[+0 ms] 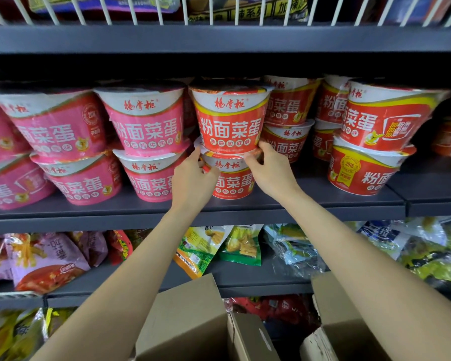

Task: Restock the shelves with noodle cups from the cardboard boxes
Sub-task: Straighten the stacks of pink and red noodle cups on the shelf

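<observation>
Red-labelled, the upper noodle cup (229,118) sits stacked on a lower red cup (228,178) on the grey shelf (310,201). Left hand (193,178) and right hand (274,170) pinch its base, fingers closed around it. Seating step; next, judge it square, then release.

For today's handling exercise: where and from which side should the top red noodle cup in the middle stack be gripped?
Grip the top red noodle cup low on both flanks, coming from the front. Its wall tapers toward the base, its neighbours crowd the wide rim, and the shelf above blocks the lid.
</observation>
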